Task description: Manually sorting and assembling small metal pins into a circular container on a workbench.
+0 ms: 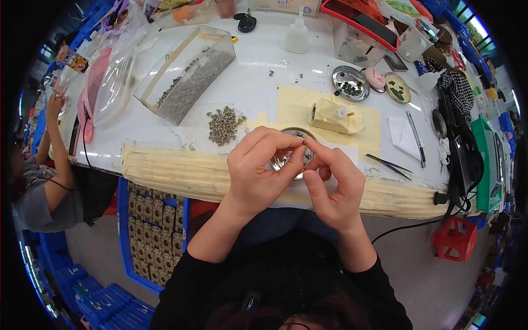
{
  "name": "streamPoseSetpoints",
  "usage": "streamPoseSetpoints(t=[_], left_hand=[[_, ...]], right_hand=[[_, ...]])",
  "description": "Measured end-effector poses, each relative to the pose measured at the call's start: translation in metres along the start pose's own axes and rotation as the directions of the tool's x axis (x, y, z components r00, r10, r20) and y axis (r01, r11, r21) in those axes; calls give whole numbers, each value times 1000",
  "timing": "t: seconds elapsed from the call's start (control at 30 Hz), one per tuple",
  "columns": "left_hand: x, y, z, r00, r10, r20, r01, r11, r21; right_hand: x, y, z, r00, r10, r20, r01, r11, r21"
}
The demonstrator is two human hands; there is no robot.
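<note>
My left hand and my right hand meet at the table's front edge. Their fingertips pinch a tiny dark piece, too small to name. Below the fingers is a round metal dish with small bits in it, partly hidden by both hands. Left of the dish lies a pile of small grey-green parts. Beyond it a clear plastic box holds many more. A tape-covered block sits behind my right hand on yellowish tape. To its right, black tweezers lie near the padded edge.
A metal dish of dark pieces, a pink oval case and a white squeeze bottle stand farther back. A pen lies by folded white paper. Below left is a blue crate. Another person sits left.
</note>
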State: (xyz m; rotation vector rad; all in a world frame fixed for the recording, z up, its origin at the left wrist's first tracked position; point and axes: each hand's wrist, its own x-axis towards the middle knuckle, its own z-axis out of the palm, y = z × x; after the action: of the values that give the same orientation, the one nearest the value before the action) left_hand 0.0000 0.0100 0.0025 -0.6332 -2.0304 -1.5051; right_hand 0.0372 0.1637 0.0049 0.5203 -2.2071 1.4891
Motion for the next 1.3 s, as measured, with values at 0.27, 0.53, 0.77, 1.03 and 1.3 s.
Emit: streamPoseSetpoints(t=[0.27, 0.53, 0.77, 1.03, 1.3], left_hand=[[-1, 0, 1, 1000, -10, -5, 10, 1000, -9], [0, -1, -2, 999, 45, -1, -45, 999, -25], [0, 1, 0, 1000, 0, 3, 0, 1000, -19], [0, -1, -1, 999, -24, 23, 24, 1000, 5], [0, -1, -1, 1000, -4, 8, 4, 1000, -6]], right_hand=[[-2, 2, 1, 1000, 1, -24, -3, 998, -67], [0, 3, 4, 995, 95, 9, -95, 994, 51], [-2, 2, 0, 997, 83, 6, -83, 994, 74], [0, 1, 2, 997, -80, 1, 80, 997, -9], [-2, 3, 5, 997, 51, -59, -53, 998, -42]])
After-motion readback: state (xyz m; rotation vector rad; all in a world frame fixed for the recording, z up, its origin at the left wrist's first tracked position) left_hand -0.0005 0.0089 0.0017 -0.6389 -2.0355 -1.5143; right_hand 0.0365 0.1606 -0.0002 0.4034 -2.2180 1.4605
